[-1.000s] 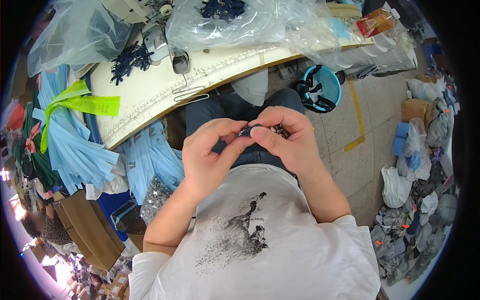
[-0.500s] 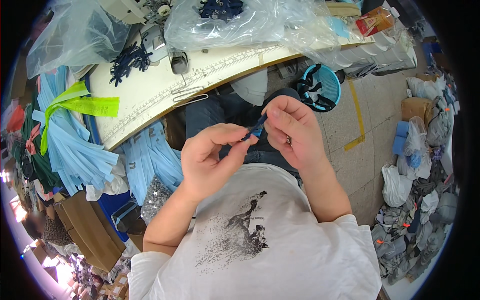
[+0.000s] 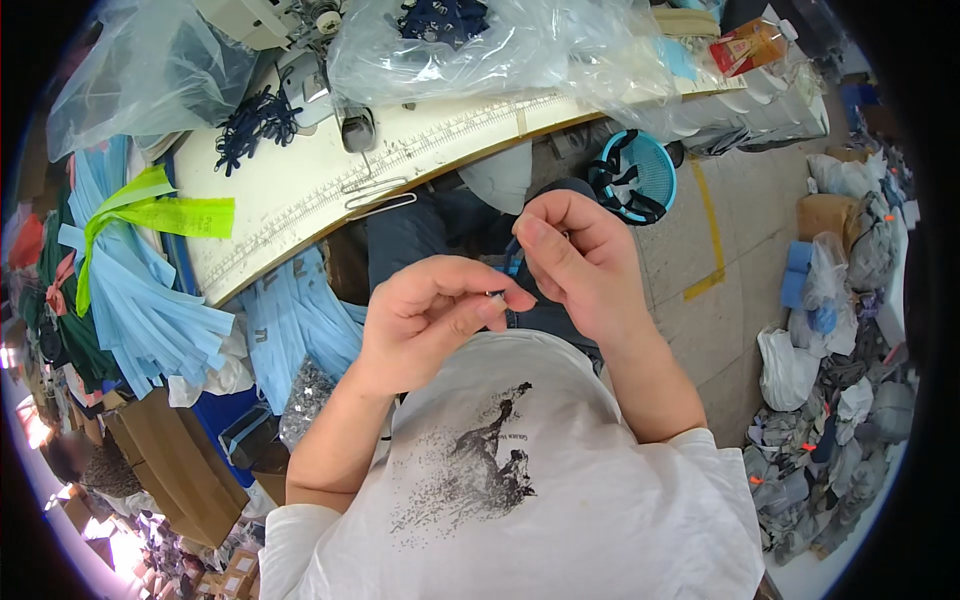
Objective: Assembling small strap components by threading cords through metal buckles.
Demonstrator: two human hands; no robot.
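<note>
While sitting at cream worktable (image 3: 300, 190) with ruler markings along edge, person is holding both hands over lap. Left hand (image 3: 425, 320) is pinching small metal piece (image 3: 494, 295) between thumb and forefinger. Right hand (image 3: 575, 260) is curling, fingertips pressed together just beside it; contents unclear. Clear plastic bags (image 3: 500, 50) are crowding tabletop. Blue fabric strips (image 3: 130, 300) are hanging left. Blue basket (image 3: 640, 170) is sitting on floor, bagged bundles (image 3: 840, 380) piling right.

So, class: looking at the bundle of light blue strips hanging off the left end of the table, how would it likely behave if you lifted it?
The light blue strips drape limply over the table edge, so they would probably flop and sag. They look thin, likely light. Loose ends fan out, so some may slip free.
</note>
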